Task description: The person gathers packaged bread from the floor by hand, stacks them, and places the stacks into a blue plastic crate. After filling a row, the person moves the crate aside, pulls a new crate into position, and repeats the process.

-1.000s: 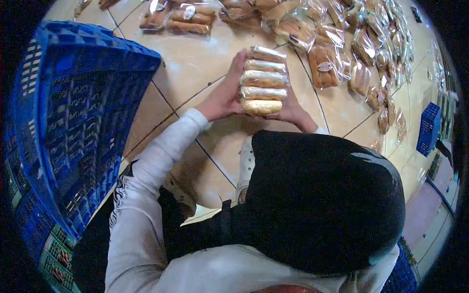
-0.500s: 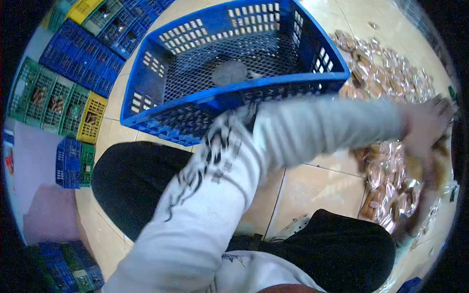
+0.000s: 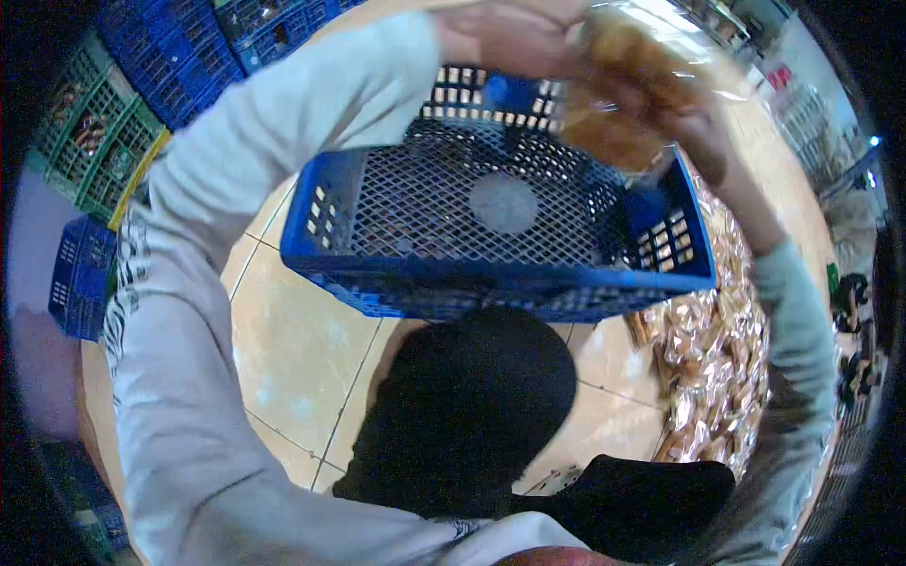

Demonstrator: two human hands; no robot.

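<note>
Fingers of the left hand (image 3: 517, 40) and the right hand (image 3: 698, 140) are smeared by blur; both hands clasp wrapped bread (image 3: 612, 132) from opposite sides, but I cannot tell whether single fingers are spread or pressed together. The bread, brown in clear film (more than one piece, by the look of it), is up by the far right corner of a blue crate (image 3: 500, 273); whether it hangs over the crate or just beyond it, this angle does not settle.

The step in hand, I judge, is a two-handed handling of the bread at the crate. Any move from this hold would call for an even, light press, since soft bread in slick film could squash or slip, and for keeping clear of the rim.

A pale round disc (image 3: 503, 203) sits mid-floor in the crate's mesh. To its right, many glossy packs (image 3: 713, 373) lie on the tiles (image 3: 293, 349); nearer, a dark-clad knee (image 3: 472, 401) stands close to the crate. At left are stacked blue crates (image 3: 160, 57) and green ones (image 3: 87, 132).

As for writing, no brand or label can be read: film glare and blur hide any print, and the black markings (image 3: 121, 292) along the left sleeve (image 3: 179, 321) stay illegible.
</note>
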